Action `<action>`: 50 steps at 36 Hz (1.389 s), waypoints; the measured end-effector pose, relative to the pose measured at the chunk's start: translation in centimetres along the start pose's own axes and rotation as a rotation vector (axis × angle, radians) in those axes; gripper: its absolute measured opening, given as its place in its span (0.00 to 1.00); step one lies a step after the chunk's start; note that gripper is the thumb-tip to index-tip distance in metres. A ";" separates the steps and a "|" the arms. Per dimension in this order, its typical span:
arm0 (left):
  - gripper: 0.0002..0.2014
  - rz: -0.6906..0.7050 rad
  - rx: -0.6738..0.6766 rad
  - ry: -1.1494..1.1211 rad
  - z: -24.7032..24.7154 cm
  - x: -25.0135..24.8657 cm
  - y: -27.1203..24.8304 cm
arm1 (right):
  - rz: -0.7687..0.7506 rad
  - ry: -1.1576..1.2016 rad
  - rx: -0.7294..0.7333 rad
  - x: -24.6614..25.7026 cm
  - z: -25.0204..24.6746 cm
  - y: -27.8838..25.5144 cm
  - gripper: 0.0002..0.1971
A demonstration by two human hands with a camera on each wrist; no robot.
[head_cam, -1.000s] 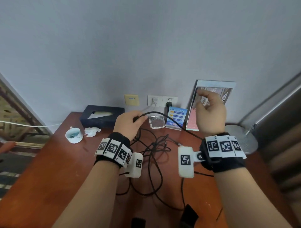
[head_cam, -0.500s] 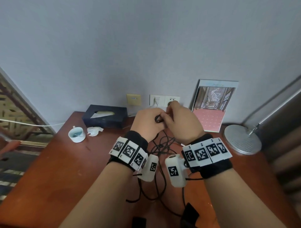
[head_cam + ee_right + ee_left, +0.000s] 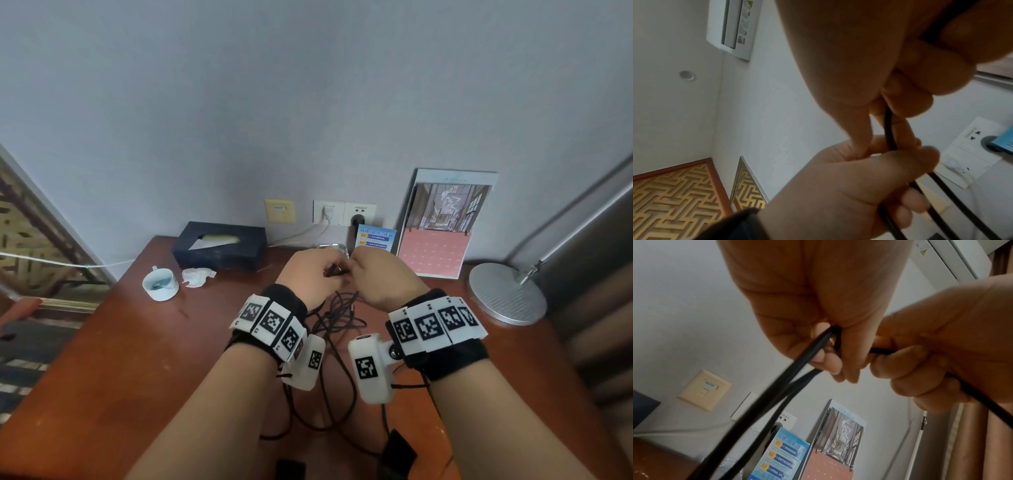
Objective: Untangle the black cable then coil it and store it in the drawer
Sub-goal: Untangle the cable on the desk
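Both my hands are up over the far middle of the desk (image 3: pixel 102 359), knuckles nearly touching. My left hand (image 3: pixel 308 279) has its fingers curled round a couple of strands of the black cable (image 3: pixel 337 318), and my right hand (image 3: pixel 383 279) pinches another bit just beside it. The rest hangs down in a messy tangle between my wrists. Tissue box (image 3: pixel 219 245) and cup (image 3: pixel 160 283) sit far left.

A glossy reddish wood tabletop (image 3: pixel 102 342), a smooth matt black cable (image 3: pixel 337 318) and a brushed metal lamp base (image 3: pixel 507 294) are seen.
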State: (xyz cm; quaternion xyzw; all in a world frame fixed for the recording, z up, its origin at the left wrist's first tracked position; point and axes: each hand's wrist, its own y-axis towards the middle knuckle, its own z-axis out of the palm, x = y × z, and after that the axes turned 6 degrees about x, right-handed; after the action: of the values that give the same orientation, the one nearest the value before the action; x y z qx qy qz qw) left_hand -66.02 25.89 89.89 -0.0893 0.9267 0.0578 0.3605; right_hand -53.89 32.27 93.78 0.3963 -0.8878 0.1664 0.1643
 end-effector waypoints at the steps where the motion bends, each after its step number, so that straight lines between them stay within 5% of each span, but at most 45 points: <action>1: 0.06 0.007 0.000 0.010 0.0 0.1 0.0 | 0.005 0.021 -0.001 0.0 0.1 -0.1 0.13; 5: 0.04 0.027 -0.025 -0.015 0.3 0.4 -0.1 | 0.001 -0.020 -0.033 -0.1 -0.1 -0.2 0.11; 8: 0.13 0.024 -0.063 -0.009 0.5 0.6 -0.1 | -0.062 0.033 -0.059 -0.4 -0.3 -0.1 0.09; 14: 0.07 -0.107 -0.078 -0.099 0.3 2.2 -0.1 | -0.355 0.545 -0.447 -0.7 -1.1 -0.1 0.10; 20: 0.06 -0.171 -0.090 -0.060 0.4 3.8 -0.6 | -0.424 1.164 -0.690 -0.9 -2.6 -0.4 0.15; 26: 0.13 -0.189 -0.136 -0.132 -0.2 4.6 -1.1 | -0.295 1.325 -0.927 -2.4 -2.8 -0.6 0.13; 29: 0.12 -0.191 -0.184 -0.173 -0.7 4.7 -1.1 | -0.102 0.967 -1.018 -4.1 -2.8 -0.7 0.10; 31: 0.11 -0.178 -0.212 -0.154 -1.0 4.7 -1.2 | 0.056 0.535 -0.944 -5.4 -2.7 -0.6 0.10; 33: 0.12 -0.141 -0.199 -0.124 -1.3 4.2 -1.2 | 0.176 0.200 -0.831 -5.8 -2.6 -0.7 0.21; 37: 0.18 -0.098 -0.154 -0.026 -1.3 2.8 -0.9 | -0.063 0.032 -0.674 -3.2 -1.9 -1.3 0.28; 41: 0.18 -0.054 -0.130 0.044 -1.2 1.6 -0.8 | -0.062 -0.216 -0.354 -0.1 -0.4 -1.1 0.23; 45: 0.05 0.025 -0.125 0.071 -1.1 0.4 -1.2 | 0.060 -0.229 -0.189 0.5 0.7 -0.4 0.16; 50: 0.05 0.033 -0.135 0.032 -1.2 0.8 -1.6 | -0.079 0.017 -0.119 -0.7 0.6 -0.3 0.15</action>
State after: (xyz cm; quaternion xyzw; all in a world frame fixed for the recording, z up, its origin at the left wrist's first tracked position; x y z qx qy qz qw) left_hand -67.06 23.98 90.17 -0.0992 0.9276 0.1244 0.3379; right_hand -53.29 32.31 93.01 0.4193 -0.8784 0.1101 0.2012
